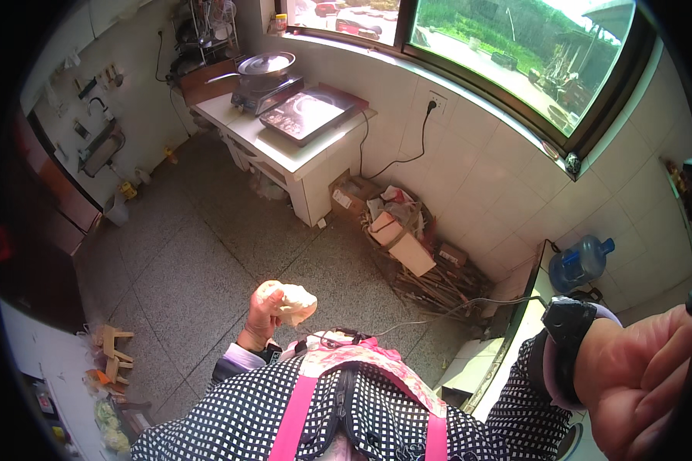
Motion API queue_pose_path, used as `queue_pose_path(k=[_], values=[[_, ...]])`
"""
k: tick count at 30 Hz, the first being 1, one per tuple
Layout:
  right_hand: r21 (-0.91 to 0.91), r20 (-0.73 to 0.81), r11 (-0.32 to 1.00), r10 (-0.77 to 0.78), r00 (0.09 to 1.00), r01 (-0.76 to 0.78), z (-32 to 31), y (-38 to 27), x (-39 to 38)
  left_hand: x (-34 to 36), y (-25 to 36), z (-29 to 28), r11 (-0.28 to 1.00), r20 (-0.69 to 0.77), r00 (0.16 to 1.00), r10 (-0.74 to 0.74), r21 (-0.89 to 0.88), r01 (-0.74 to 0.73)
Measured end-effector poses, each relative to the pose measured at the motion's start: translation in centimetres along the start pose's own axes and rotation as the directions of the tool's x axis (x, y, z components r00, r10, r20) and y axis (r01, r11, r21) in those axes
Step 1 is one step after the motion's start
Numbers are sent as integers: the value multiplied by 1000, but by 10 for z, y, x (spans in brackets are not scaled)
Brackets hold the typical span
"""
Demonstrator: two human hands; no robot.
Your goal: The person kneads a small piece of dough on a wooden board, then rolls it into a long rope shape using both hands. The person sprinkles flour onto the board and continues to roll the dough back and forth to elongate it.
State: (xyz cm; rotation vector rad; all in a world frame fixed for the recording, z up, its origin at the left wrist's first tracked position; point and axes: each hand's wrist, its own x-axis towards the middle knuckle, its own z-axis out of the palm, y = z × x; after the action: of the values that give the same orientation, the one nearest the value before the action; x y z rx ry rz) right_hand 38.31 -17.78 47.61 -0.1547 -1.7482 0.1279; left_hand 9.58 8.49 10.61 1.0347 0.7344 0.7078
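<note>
Pale lump (298,305) in left hand (261,316); right hand (640,376) well apart.
We note the left hand closed around the lump above the floor (200,253), its longer axis roughly sideways, the free end pointing rightward. Our right hand is raised at far right, fingers curled; whether it holds anything, we cannot tell.
</note>
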Motion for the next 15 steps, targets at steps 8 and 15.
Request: queue_pose_path(k=[8, 15], values=[[-122, -25, 992, -34, 999, 31, -34, 56, 6, 57, 24, -36, 975, -3, 986, 170, -147, -168], [-87, -9, 996, 18, 1000, -18, -56, 145, -4, 79, 22, -68, 994, -271, 962, -44, -106, 15]])
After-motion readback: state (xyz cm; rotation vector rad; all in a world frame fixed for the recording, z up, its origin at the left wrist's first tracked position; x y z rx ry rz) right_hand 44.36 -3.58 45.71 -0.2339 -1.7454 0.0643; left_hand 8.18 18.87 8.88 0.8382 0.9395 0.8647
